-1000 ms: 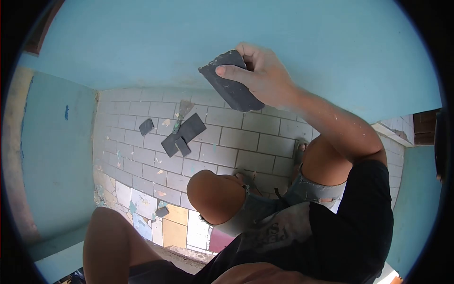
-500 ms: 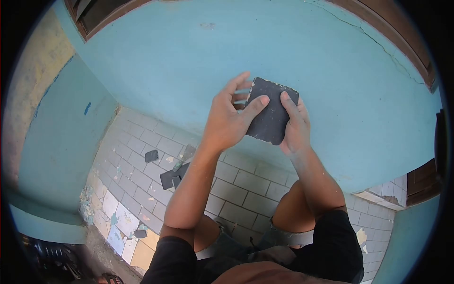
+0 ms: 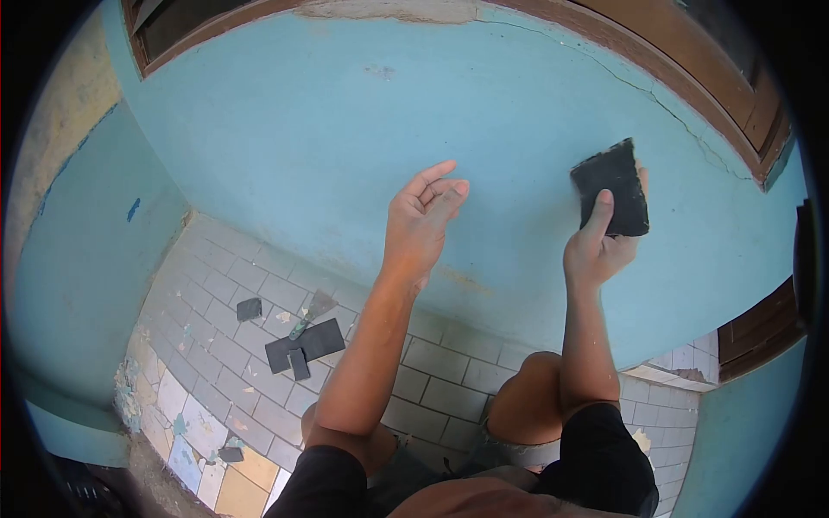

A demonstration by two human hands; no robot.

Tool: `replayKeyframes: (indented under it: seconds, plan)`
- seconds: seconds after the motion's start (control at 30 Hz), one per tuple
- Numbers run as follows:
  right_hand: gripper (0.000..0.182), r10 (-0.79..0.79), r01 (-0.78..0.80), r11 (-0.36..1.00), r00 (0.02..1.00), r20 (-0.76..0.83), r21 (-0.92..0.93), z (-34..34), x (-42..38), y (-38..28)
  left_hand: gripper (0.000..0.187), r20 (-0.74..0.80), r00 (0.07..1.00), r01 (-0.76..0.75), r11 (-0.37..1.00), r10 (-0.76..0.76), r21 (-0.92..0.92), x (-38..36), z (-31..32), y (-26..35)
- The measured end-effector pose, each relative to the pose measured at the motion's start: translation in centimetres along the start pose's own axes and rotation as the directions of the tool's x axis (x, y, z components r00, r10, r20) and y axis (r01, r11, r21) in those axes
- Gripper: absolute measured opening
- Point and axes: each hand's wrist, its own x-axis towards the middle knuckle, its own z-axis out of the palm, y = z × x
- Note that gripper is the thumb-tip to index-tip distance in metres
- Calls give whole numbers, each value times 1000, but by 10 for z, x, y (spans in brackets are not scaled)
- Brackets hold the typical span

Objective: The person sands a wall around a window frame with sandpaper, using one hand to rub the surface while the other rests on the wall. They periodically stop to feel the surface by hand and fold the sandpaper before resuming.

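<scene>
My right hand [image 3: 600,246] grips a dark, roughly square sheet [image 3: 611,186] with worn, pale edges, the thumb on its near face and the other fingers behind it. It is raised in front of the blue wall [image 3: 328,138]. My left hand [image 3: 423,211] is in the air left of it, nothing between its loosely curled fingers, the thumb and fingertips a little apart.
On the tiled floor [image 3: 432,388] at lower left lie a scraper [image 3: 313,312], a dark sheet [image 3: 321,340], a small dark block [image 3: 299,363] and a dark square piece [image 3: 249,309]. Wooden frames [image 3: 691,112] border the wall above.
My left hand has let go of the dark sheet. My right hand has carried it to the right, away from my left hand. The view has shifted slightly.
</scene>
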Motion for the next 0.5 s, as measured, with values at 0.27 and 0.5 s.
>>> replayKeyframes:
  seconds: [0.27, 0.5]
  plan:
    - [68, -355, 706, 571, 672, 650, -418, 40, -11, 20, 47, -94, 992, -84, 996, 85, 17, 6, -11, -17]
    - [52, -517, 587, 737, 809, 281, -334, 54, 19, -3, 44, -10, 911, -360, 809, 411, 464, -5, -49, -28]
